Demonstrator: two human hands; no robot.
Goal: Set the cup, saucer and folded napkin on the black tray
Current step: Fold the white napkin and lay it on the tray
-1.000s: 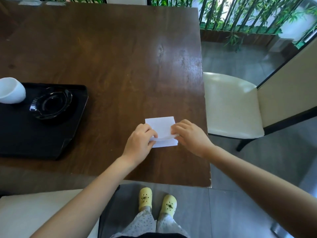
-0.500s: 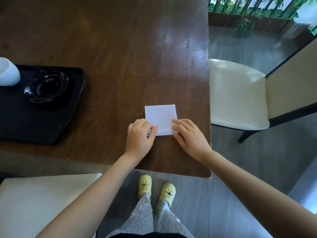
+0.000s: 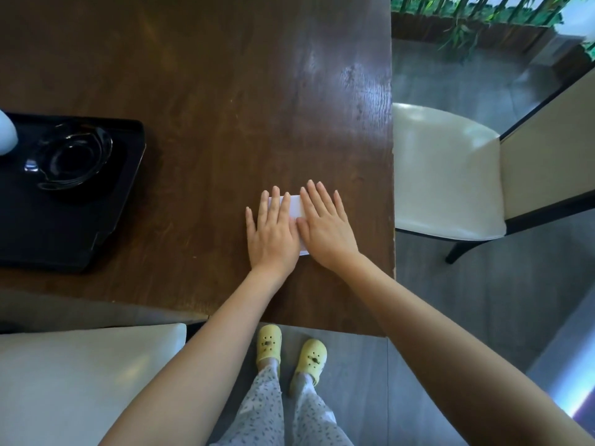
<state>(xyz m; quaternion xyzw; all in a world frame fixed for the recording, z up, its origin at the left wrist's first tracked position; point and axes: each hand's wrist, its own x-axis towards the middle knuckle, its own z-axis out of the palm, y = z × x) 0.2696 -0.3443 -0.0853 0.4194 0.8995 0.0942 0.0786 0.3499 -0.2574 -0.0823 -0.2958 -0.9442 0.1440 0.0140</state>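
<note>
Both hands have gone from pinching the napkin's near edge to lying flat, fingers spread, pressing it down. On the dark wooden table [image 3: 225, 75], the black tray [image 3: 64, 226] sits well to the person's left, carrying the dark saucer [image 3: 72, 156]; the pale cup [image 3: 5, 133] shows only as a sliver at the frame's edge, so I cannot tell quite how it sits. The left hand [image 3: 273, 231] and right hand [image 3: 325, 226] lie side by side, open, holding nothing, covering most of the white napkin [image 3: 294, 206] near the table's right edge. Creasing looks like the step in hand; next, I judge, comes pinching the napkin up and carrying it left onto bare tray. No writing or brand is readable anywhere.
</note>
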